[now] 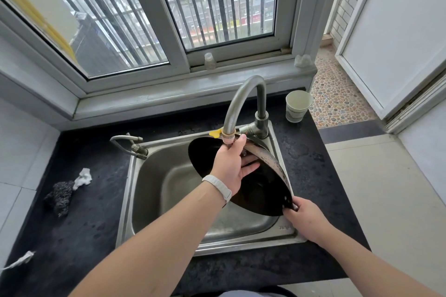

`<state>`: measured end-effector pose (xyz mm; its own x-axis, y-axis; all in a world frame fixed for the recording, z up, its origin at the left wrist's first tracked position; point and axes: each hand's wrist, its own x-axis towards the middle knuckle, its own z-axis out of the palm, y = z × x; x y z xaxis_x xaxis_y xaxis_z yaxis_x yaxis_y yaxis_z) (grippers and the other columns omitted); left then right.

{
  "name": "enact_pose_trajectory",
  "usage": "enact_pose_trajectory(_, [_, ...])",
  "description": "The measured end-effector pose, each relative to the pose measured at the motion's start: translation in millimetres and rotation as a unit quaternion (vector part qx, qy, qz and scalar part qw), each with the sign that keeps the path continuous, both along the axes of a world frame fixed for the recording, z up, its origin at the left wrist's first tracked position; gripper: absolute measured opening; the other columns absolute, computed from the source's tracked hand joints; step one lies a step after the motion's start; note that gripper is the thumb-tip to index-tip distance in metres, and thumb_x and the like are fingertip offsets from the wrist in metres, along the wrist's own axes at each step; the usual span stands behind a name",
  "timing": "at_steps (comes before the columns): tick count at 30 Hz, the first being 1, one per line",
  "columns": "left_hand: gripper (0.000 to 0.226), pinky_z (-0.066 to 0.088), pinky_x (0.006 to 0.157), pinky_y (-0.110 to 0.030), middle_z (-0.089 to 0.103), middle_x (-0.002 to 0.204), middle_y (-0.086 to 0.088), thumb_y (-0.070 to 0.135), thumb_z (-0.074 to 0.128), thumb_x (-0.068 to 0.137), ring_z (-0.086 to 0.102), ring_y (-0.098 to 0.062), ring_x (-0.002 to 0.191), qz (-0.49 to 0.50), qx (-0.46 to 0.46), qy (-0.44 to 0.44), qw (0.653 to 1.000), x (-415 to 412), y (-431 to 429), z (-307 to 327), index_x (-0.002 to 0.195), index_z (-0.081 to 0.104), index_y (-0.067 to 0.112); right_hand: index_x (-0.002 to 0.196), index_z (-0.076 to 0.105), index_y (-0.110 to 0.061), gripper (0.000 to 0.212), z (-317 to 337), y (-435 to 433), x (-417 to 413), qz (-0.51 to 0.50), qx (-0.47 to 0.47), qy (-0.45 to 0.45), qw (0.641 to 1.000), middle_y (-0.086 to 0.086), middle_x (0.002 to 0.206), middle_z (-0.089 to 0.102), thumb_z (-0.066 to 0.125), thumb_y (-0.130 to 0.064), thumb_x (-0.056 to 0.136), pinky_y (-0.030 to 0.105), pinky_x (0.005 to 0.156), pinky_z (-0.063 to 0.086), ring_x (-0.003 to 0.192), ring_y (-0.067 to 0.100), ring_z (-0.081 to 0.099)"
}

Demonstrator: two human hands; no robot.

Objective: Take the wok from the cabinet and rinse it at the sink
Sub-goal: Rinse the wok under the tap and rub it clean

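A black wok [263, 190] with a wet metal outer wall stands tilted on its edge in the steel sink [135, 190], its dark inside facing left. My right hand [304, 219] grips the wok's handle at its near rim. Inside the bowl, my left hand [231, 166] lies with fingers spread against the dark surface and the thumb up by the rim. The curved faucet [243, 99] ends right above the wok's far rim; whether water runs I cannot tell.
A paper cup [297, 106] stands on the black counter at the back right. A dark scouring pad [60, 196] and a white rag [83, 177] lie left of the sink. A small second tap [130, 144] sits at the sink's back left corner. The window sill holds a small bottle [209, 61].
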<state>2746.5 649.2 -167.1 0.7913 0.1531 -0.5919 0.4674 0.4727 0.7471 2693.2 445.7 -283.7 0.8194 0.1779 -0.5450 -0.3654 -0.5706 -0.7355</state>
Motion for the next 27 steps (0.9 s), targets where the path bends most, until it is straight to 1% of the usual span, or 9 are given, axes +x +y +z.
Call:
enact_pose_trajectory(5, [0.025,0.06,0.07,-0.036,0.067,0.108,-0.007,0.027,0.057,0.099,0.072,-0.024,0.092,-0.002,0.018,0.006,1.0,3.8,3.5,-5.0,0.12,0.058,0.013,0.073,0.069,-0.028,0.018,-0.1,3.0,0.2,0.001,0.001,0.01,1.0,-0.006,0.05,0.055,0.062,-0.023,0.09,0.026,0.049,0.034,0.047,0.012,0.044])
enact_pose_trajectory(8, [0.018,0.059,0.066,-0.035,0.065,0.103,-0.009,0.02,0.054,0.1,0.072,-0.021,0.079,0.013,0.02,0.02,1.0,0.3,15.9,-10.0,0.114,0.057,0.01,0.077,0.069,-0.031,0.014,0.1,8.3,-1.8,0.007,-0.007,-0.002,1.0,-0.009,0.047,0.055,0.063,-0.031,0.089,0.024,0.045,0.032,0.044,0.011,0.041])
enact_pose_trajectory(10, [0.026,0.059,0.063,-0.035,0.067,0.101,-0.012,0.016,0.053,0.1,0.072,-0.022,0.076,0.029,0.013,0.029,0.999,-5.1,26.0,-14.2,0.122,0.055,0.002,0.076,0.068,-0.033,0.014,-0.1,10.1,-2.1,0.022,-0.018,-0.008,1.0,-0.011,0.047,0.057,0.063,-0.035,0.09,0.024,0.045,0.032,0.042,0.008,0.039])
enact_pose_trajectory(12, [0.028,0.06,0.063,-0.035,0.069,0.1,-0.013,0.013,0.05,0.101,0.073,-0.023,0.075,0.038,0.001,0.037,0.999,-12.6,34.8,-17.2,0.124,0.055,-0.002,0.079,0.068,-0.033,0.012,-0.2,11.8,-1.9,0.035,-0.022,-0.002,0.999,-0.006,0.048,0.054,0.063,-0.037,0.088,0.025,0.046,0.029,0.043,0.01,0.036])
enact_pose_trajectory(15, [0.015,0.06,0.062,-0.036,0.069,0.092,-0.011,0.012,0.047,0.102,0.073,-0.022,0.072,0.066,-0.023,0.04,0.997,-22.1,48.3,-21.0,0.109,0.057,0.004,0.083,0.069,-0.03,0.011,4.3,17.8,1.0,0.063,-0.042,0.002,0.997,-0.004,0.048,0.05,0.064,-0.04,0.087,0.025,0.043,0.026,0.039,0.009,0.035])
enact_pose_trajectory(18, [0.013,0.059,0.059,-0.034,0.068,0.082,-0.009,0.011,0.047,0.102,0.072,-0.021,0.068,0.109,-0.047,0.039,0.992,-23.8,63.8,-20.0,0.095,0.058,0.007,0.087,0.069,-0.027,0.013,14.6,28.1,14.1,0.113,-0.088,-0.01,0.99,-0.007,0.052,0.058,0.064,-0.039,0.087,0.024,0.042,0.033,0.04,0.005,0.046])
enact_pose_trajectory(21, [0.015,0.061,0.062,-0.035,0.066,0.082,-0.008,0.01,0.049,0.101,0.068,-0.022,0.075,0.157,-0.081,0.036,0.984,-21.9,82.7,-19.1,0.091,0.059,0.007,0.091,0.07,-0.024,0.017,28.3,40.4,37.7,0.168,-0.13,-0.028,0.977,-0.002,0.072,0.07,0.063,-0.038,0.084,0.027,0.05,0.041,0.057,0.01,0.06])
enact_pose_trajectory(24, [0.016,0.062,0.062,-0.032,0.064,0.081,-0.008,0.01,0.05,0.101,0.066,-0.021,0.075,0.192,-0.103,0.024,0.976,-21.4,98.8,-17.4,0.088,0.059,0.007,0.08,0.066,-0.026,0.012,40.5,52.0,59.6,0.206,-0.144,-0.041,0.967,-0.002,0.073,0.069,0.063,-0.038,0.083,0.027,0.052,0.042,0.062,0.014,0.062])
enact_pose_trajectory(27, [0.015,0.062,0.065,-0.031,0.065,0.081,-0.007,0.011,0.051,0.1,0.066,-0.02,0.074,0.204,-0.102,0.013,0.973,-22.7,110.3,-15.1,0.088,0.06,0.007,0.069,0.056,-0.029,0.017,46.0,63.5,74.6,0.223,-0.152,-0.051,0.962,-0.002,0.071,0.066,0.062,-0.038,0.081,0.03,0.054,0.043,0.068,0.018,0.064])
